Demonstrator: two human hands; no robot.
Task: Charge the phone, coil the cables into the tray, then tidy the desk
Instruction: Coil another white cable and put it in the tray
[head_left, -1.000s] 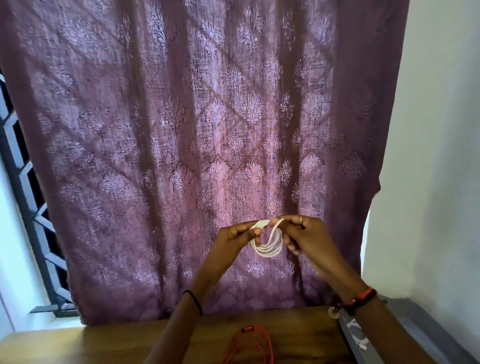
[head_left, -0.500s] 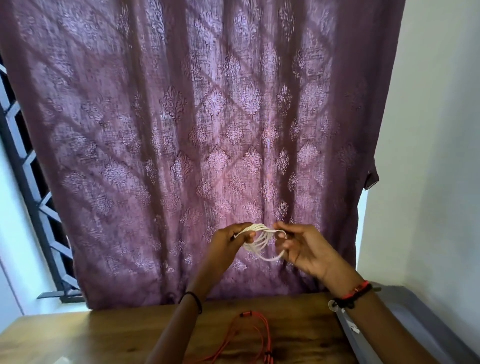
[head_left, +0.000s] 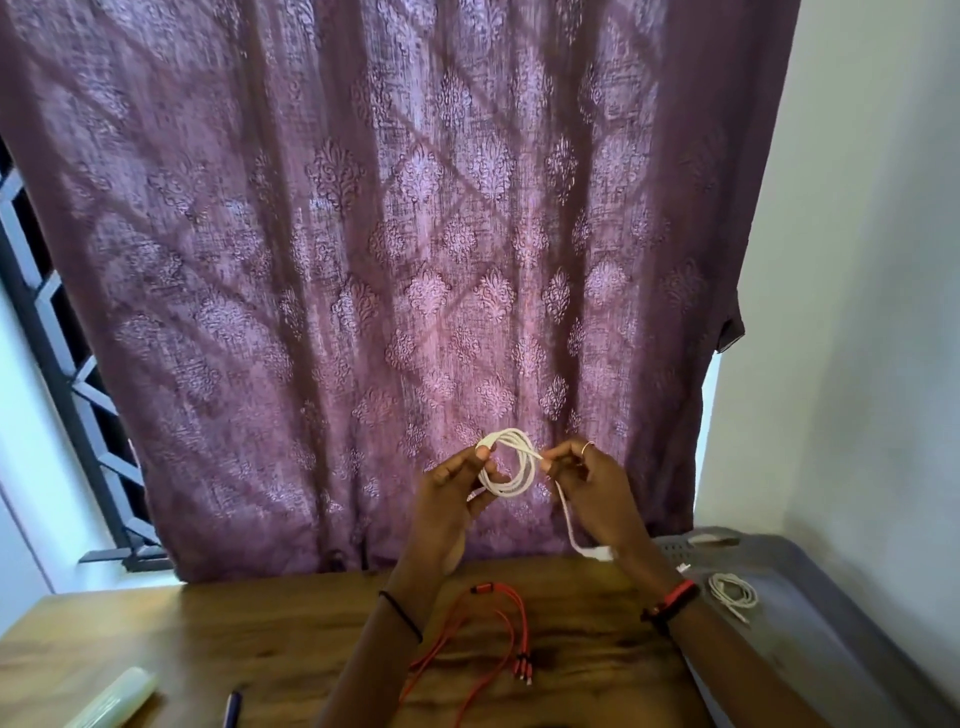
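Two hands meet in the lower middle of the frame, raised before a purple curtain (head_left: 363, 260). The left hand (head_left: 451, 501) pinches the white cable (head_left: 514, 470), wound into a small coil, at the coil's upper left edge between thumb and fingers. The right hand (head_left: 595, 496) pinches a strand at the coil's right edge with thumb and forefinger. From there a loose tail hangs down past the right palm to a white plug (head_left: 601, 554) just beside the right wrist. The coil hangs in the air, higher in the frame than the desk (head_left: 234, 639) and apart from it.

Below the hands a red cable (head_left: 501, 626) with several ends lies loose on the wooden desk. At the lower right a grey tray (head_left: 841, 649) sits beside the desk's right edge, and a second coil (head_left: 733, 590), also white, lies in it near the right wrist. Toward the lower left corner lie a pale cylinder (head_left: 117, 699) and a dark pen (head_left: 232, 709). A black grille (head_left: 62, 364) shows at the left edge.
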